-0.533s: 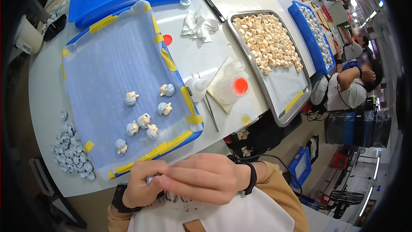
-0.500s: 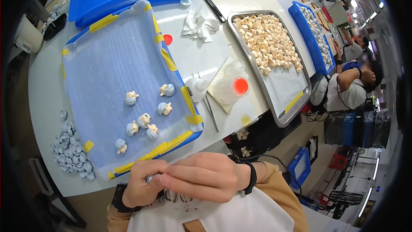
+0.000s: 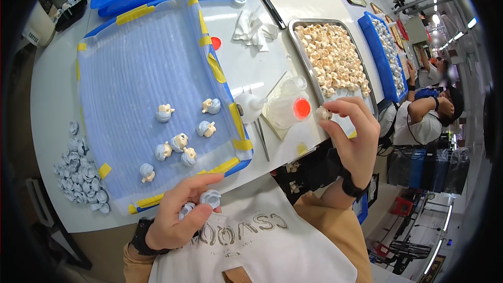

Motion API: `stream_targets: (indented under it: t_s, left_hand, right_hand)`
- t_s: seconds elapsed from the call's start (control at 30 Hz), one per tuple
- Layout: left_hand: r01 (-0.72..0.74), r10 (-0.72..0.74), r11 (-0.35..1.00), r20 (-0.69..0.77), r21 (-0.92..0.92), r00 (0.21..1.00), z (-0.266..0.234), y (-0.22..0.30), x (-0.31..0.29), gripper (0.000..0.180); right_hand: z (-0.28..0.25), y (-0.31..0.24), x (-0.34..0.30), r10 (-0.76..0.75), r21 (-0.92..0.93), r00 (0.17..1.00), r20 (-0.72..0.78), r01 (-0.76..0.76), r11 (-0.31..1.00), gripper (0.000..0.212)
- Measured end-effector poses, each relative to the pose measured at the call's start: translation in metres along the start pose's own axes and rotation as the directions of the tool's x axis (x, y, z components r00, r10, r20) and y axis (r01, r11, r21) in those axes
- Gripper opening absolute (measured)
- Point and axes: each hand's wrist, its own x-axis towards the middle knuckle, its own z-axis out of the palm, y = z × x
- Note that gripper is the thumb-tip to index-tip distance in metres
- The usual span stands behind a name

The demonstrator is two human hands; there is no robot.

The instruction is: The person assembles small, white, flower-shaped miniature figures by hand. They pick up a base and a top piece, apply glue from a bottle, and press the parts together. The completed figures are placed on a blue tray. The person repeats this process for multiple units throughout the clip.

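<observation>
My left hand (image 3: 175, 219), in front of the lined tray, holds a pale blue doll hair piece (image 3: 210, 199) between thumb and fingers. A second blue hair piece (image 3: 186, 209) sits deeper in the same hand. Over the near end of the metal tray, my right hand (image 3: 359, 139) pinches a small cream doll head part (image 3: 323, 114); its far side is hidden. Many similar cream parts (image 3: 332, 55) fill most of that metal tray (image 3: 292, 34). Several doll heads with blue hair (image 3: 164, 112) lie on the lined blue tray (image 3: 126, 73).
Loose blue hair pieces (image 3: 78, 175) are heaped at the table's left. Between the trays stand a white bottle (image 3: 250, 107), a clear jar with red contents (image 3: 285, 111) and tweezers (image 3: 262, 139). Behind lie crumpled tissue (image 3: 255, 29) and a black pen (image 3: 271, 8). A co-worker (image 3: 424, 112) sits at right.
My hands, together half a second ago, have separated. The right went to the metal tray and holds a cream part; the left turned, showing the blue hair pieces. The view shifted slightly.
</observation>
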Motion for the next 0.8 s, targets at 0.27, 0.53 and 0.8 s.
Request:
stream_targets:
  t_s: [0.27,0.53,0.8]
  left_hand:
    - [-0.074,0.07,0.995,0.054,0.074,0.996,-0.009,-0.014,0.001,0.033]
    - [-0.154,0.153,0.987,0.023,0.046,0.988,-0.006,-0.014,0.004,0.031]
    - [-0.113,0.117,0.991,-0.064,0.068,0.991,0.002,-0.007,0.005,0.032]
  right_hand:
    - [0.01,0.011,0.021,-0.116,0.008,0.977,0.179,0.116,0.993,0.021]
    - [0.013,0.016,0.011,-0.015,0.051,0.992,0.123,0.009,0.999,0.022]
    - [0.013,0.017,0.015,-0.086,0.007,0.985,0.147,0.086,0.996,0.021]
